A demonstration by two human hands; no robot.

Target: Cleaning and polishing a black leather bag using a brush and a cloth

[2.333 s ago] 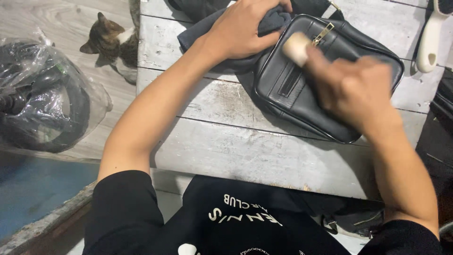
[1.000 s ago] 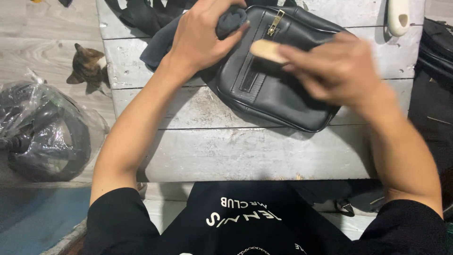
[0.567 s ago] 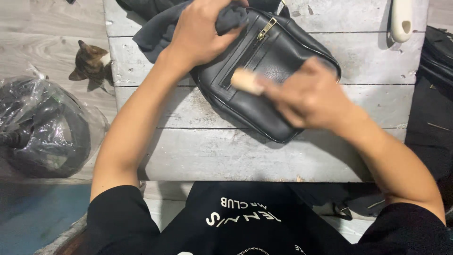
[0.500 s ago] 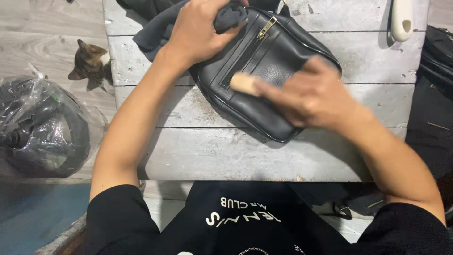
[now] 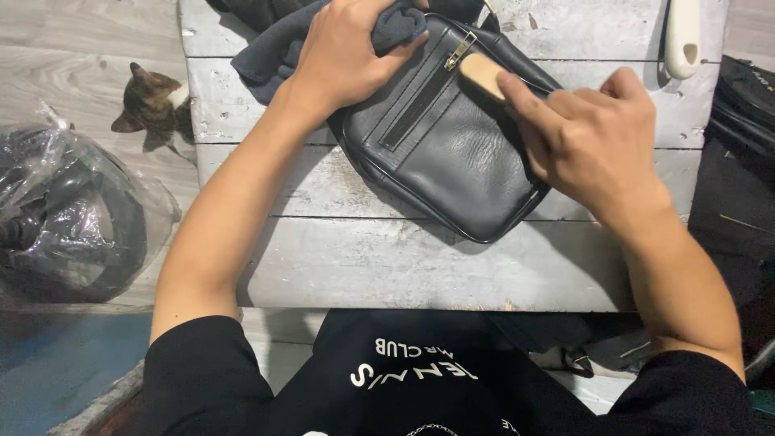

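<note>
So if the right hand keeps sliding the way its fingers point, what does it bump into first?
Probably the gold zipper pull on the black bag; the right hand and its wooden brush point there.

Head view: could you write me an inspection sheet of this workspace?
Surface: worn grey plank table.
Job's things: black leather bag lying flat; wooden brush against it; dark cloth at its top corner.
Clutter: white handled tool at the far edge.
Hands: left hand presses cloth onto bag; right hand holds brush in its fingers.
Cables: nothing seen.
Surroundings: cat on the floor; plastic-wrapped dark items beside it.
</note>
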